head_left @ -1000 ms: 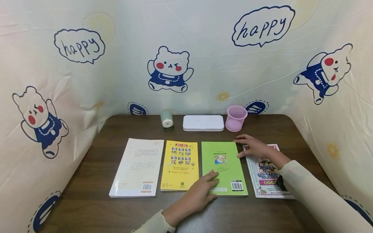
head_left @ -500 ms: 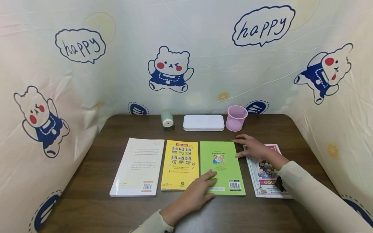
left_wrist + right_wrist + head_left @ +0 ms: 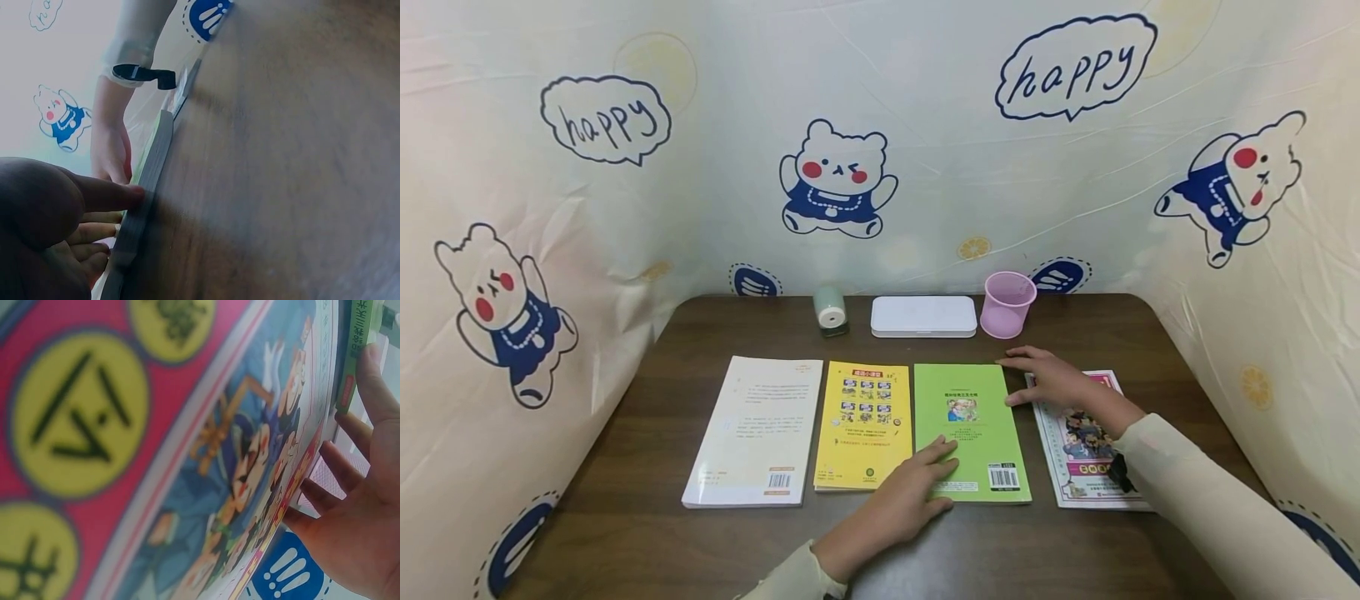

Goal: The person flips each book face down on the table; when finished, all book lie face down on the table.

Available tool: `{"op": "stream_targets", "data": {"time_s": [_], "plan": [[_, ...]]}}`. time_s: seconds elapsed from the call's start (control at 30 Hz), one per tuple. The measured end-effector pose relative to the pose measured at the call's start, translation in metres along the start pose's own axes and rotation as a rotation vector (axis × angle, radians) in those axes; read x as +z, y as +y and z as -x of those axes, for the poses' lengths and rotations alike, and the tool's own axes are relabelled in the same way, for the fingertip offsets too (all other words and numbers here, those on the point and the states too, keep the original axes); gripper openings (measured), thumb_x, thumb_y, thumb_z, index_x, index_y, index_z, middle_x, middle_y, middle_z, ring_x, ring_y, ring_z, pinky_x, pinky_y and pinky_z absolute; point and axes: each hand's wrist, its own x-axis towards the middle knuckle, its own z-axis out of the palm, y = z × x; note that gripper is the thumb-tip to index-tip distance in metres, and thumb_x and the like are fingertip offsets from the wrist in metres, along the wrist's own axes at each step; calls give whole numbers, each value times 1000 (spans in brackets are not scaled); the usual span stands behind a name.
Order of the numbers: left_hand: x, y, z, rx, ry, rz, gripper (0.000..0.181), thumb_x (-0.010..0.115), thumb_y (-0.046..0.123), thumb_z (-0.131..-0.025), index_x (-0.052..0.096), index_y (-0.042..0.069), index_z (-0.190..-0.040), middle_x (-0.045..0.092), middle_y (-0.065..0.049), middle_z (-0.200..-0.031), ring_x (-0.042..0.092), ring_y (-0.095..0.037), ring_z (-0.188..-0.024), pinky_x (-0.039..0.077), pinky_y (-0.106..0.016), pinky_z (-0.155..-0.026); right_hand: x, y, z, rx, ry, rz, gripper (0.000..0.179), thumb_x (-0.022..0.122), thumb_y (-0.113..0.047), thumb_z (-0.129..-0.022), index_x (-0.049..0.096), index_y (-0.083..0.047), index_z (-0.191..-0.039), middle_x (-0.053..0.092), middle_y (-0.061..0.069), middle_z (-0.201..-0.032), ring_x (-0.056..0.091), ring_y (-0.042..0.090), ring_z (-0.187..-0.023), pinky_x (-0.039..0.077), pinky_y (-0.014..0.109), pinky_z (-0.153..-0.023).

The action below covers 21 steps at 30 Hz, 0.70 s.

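Flat on the table lies a green book (image 3: 981, 450) with its barcode at the lower right. My left hand (image 3: 898, 504) rests its fairly straight fingers on the book's lower left part, and in the left wrist view its thumb (image 3: 112, 195) touches the book's front edge. With spread fingers, my right hand (image 3: 1052, 382) touches the upper right edge of the green book; the right wrist view shows a fingertip against its spine (image 3: 354, 365). Under that hand and forearm lies a comic-style book (image 3: 1086, 467), partly covered. To the left is a yellow book (image 3: 865, 433).
A white book (image 3: 752, 433) lies at the far left of the row. Along the back of the brown table (image 3: 715, 550) stand a pale green bottle-like item (image 3: 830, 308), a white flat case (image 3: 923, 317) and a pink cup (image 3: 1006, 308). A printed curtain (image 3: 700, 200) surrounds it.
The green book has slid slightly left towards the yellow book, both hands moving with it. Over the last half second, hands and books have stayed nearly still.
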Motion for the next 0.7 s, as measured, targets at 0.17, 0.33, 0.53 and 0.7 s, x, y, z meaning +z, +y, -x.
{"op": "stream_targets", "data": {"time_s": [0.17,0.33,0.53,0.7], "plan": [[-1,1,1,-4,-1,3,56,78,21,-92,60,3,-142,43,-5,-162,35,-24,-152,37,-40,-120,-3,0,3,15,-10,-4,83,78,-52,-87,50,-12,-154,34,21,-164,25,51,-150,28,71,-116],[0,1,0,-2,1,-6,56,78,22,-93,60,3,-142,43,-5,-162,35,-24,-152,37,-40,-120,-6,4,9,0,-2,-5,76,77,-47,-90,53,-9,-151,37,23,-161,29,52,-148,29,70,-116],[0,0,0,-6,1,-5,56,78,22,-93,60,3,-142,43,-5,-162,35,-23,-152,37,-40,-120,-10,14,19,1,41,-7,69,78,-43,-90,58,-9,-147,46,23,-155,36,51,-144,33,70,-113],[1,0,1,-10,0,1,56,78,22,-92,60,4,-142,43,-4,-162,35,-23,-152,37,-40,-120,-15,25,30,22,76,-35,64,79,-40,-90,61,-9,-143,52,23,-149,44,49,-139,38,69,-110]]}}
